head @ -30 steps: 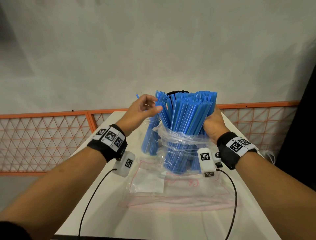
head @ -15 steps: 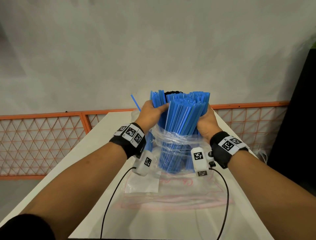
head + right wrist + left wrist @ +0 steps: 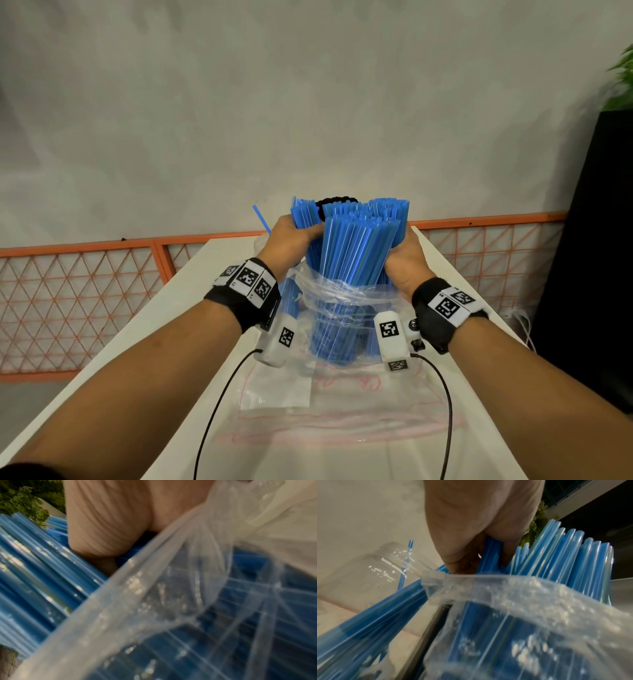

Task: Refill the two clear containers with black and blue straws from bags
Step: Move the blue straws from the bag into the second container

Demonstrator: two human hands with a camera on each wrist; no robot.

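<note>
A thick bundle of blue straws stands upright in a clear plastic bag above the table. My left hand grips part of the bundle from the left; its fingers curl round some straws. My right hand grips the bundle from the right, its palm against the straws. A clear container stands behind on the left holding a few blue straws. Tops of black straws show behind the bundle; their container is hidden.
Flat empty clear bags with red print lie on the white table near me. An orange mesh fence runs behind the table. A dark cabinet with a plant stands at the right.
My left hand moved right from the container's straws onto the bundle and closed on it. The right hand has kept its grip, and the view has shifted slightly.
</note>
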